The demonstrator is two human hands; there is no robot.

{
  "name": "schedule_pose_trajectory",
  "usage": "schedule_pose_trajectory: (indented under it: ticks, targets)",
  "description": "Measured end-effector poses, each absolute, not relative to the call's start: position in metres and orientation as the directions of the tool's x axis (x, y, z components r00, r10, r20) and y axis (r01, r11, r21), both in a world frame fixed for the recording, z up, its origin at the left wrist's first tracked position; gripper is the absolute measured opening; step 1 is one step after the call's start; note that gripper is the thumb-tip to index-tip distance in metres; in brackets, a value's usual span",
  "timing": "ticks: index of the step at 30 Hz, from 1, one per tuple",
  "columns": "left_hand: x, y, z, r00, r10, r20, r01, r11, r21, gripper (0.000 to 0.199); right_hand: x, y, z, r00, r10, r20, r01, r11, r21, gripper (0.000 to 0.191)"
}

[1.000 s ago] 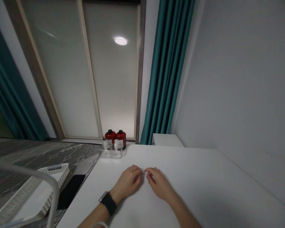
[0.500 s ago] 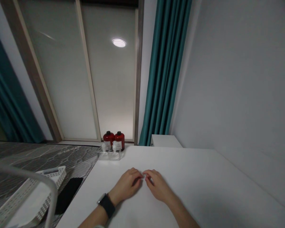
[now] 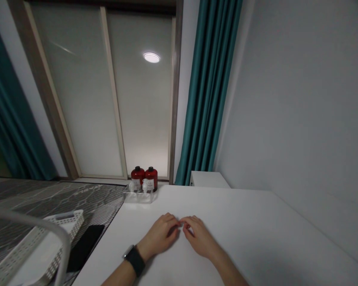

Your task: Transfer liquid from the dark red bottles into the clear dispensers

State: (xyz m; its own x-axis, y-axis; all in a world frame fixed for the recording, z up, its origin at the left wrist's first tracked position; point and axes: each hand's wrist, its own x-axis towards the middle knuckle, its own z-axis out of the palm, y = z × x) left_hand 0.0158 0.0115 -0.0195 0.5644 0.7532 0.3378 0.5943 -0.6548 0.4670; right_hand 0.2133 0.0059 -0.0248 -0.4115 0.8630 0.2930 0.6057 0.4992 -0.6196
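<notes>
Two hands: left hand and right hand lie palm-down on a white desk, drawn in toward each other.
Left fingers: curled, not spread; tips reach rightward toward the right hand.
Right fingers: curled the same way, tips reaching leftward; they meet or nearly meet the left tips.
Item at the fingertips: a small pale item shows where the two hands meet, too small to identify. Cannot tell whether either hand has hold of it or it only lies on the desk.
Left wrist: a wristwatch with a black strap.
Handling note: for an item this small, judged best worked with the pads rather than the nails, wrists low and steadied on the desk.
Desk far edge: two red pump bottles stand upright in a clear tray, well apart from the hands.
Left of the desk: a black smartphone lies beside a white perforated basket, both below the desk edge on a grey patterned floor — a curved white rail crosses in front.
Backdrop: a teal curtain and a white cabinet.
</notes>
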Motion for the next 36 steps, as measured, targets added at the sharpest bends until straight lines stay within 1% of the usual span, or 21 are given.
schedule_pose_trajectory:
  ticks: [6,12,21,31,33,36]
  targets:
    - [0.016,0.009,-0.018,0.524,0.782,0.336,0.622,-0.621,0.477,0.025,0.213,0.007,-0.027,-0.408,0.865,0.291,0.615,0.496,-0.613,0.028]
    - [0.015,0.010,-0.014,0.475,0.814,0.334,0.686,-0.580,0.439,0.020,0.213,0.007,-0.027,-0.407,0.868,0.284,0.624,0.492,-0.608,0.032]
    - [0.013,0.008,-0.012,0.527,0.804,0.277,0.702,-0.595,0.392,0.019,0.214,0.004,-0.021,-0.421,0.866,0.268,0.601,0.488,-0.633,0.034]
    - [-0.005,0.016,0.004,0.639,0.728,0.249,0.626,-0.679,0.383,0.014,0.218,0.010,-0.036,-0.429,0.857,0.286,0.586,0.505,-0.633,0.032]
    - [-0.011,0.018,0.003,0.602,0.750,0.274,0.648,-0.659,0.382,0.015,0.219,0.009,-0.035,-0.430,0.857,0.282,0.590,0.504,-0.631,0.032]
    - [-0.026,0.022,-0.003,0.478,0.810,0.340,0.706,-0.585,0.399,0.020,0.218,0.007,-0.033,-0.434,0.856,0.279,0.592,0.505,-0.628,0.032]
